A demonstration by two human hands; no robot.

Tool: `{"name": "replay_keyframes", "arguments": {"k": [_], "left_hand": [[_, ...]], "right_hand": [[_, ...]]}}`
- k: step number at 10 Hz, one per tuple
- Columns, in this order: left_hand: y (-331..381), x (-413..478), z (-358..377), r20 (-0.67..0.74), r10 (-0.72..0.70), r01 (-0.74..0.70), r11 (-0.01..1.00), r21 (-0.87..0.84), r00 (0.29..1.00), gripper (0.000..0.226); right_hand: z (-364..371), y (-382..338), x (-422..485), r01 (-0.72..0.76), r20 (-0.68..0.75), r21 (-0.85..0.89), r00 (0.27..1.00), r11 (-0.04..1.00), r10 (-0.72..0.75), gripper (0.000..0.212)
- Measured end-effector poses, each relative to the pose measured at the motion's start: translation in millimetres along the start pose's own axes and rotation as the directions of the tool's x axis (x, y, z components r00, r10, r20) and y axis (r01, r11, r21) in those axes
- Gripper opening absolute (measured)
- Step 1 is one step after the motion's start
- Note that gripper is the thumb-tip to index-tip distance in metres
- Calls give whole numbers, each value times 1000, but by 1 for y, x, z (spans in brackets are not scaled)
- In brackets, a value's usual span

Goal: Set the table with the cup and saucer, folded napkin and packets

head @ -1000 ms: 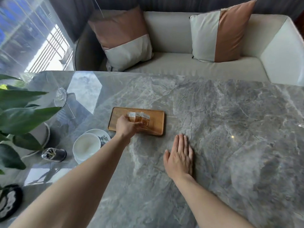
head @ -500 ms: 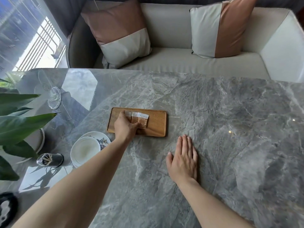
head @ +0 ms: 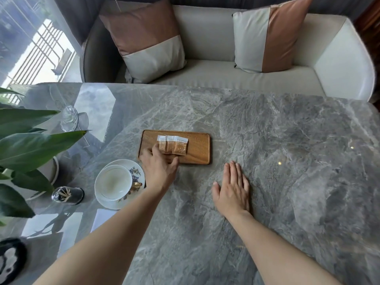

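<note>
On the grey marble surface point(head: 267, 140) there is a lot to see around the hands. Big green plant leaves point(head: 30, 149) reach in from the left side, and a clear wine glass point(head: 68, 117) stands behind them. A small dark jar of toothpicks point(head: 67, 195) sits just beside the white cup point(head: 113, 183), which stands on its white flowered saucer point(head: 135, 171). Far behind the surface is a cream sofa point(head: 205, 70) with two brown and white pillows point(head: 148, 38). Nothing lies between the hands and the flat brown wooden tray point(head: 199, 147), which has its long side running left to right. Three small brown and white packets point(head: 173, 146) lie on the left half of the tray, side by side and lapping over each other. Each one has its white end pointing away to the sofa, and the row runs left to right along the tray. The left hand point(head: 159, 166) is at the near left corner of the tray, loosely open, with its fingertips point(head: 154, 150) touching the left packet. It is just beside the saucer. The right hand point(head: 231, 190) lies flat and open on the surface, fingers together, near the tray but not touching it, holding nothing.
</note>
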State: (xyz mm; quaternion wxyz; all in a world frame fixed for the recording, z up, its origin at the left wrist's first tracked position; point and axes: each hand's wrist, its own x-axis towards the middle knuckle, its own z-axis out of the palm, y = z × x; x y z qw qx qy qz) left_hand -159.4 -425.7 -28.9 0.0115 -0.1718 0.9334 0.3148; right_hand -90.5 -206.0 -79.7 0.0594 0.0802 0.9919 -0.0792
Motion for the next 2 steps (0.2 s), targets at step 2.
{"name": "replay_keyframes", "arguments": {"k": [2], "left_hand": [[-14,-63,-2,102,276,-286,952,106,956,75]], "right_hand": [[-24,7,2,45,111,42,993,998,-50,84]]}}
